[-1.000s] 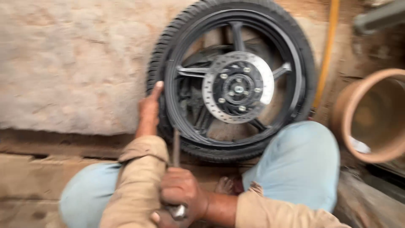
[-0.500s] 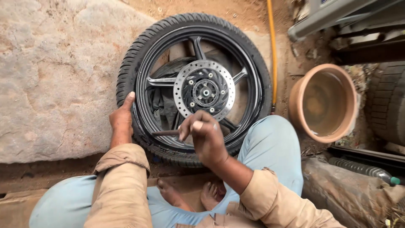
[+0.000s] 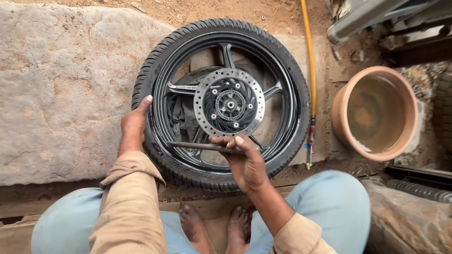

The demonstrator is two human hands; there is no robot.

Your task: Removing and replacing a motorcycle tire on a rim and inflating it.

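Metal rod (image 3: 197, 146) in right hand (image 3: 245, 162) grip

The ground (image 3: 358, 169) is bare brown dirt. A broad flat stone slab (image 3: 61, 94) is set into its left side. A black motorcycle wheel (image 3: 221, 99) lies flat, partly over the slab's right edge. A yellow hose (image 3: 308, 61) runs down the dirt just beside the wheel, and a terracotta-coloured basin (image 3: 375, 113) stands right of it.
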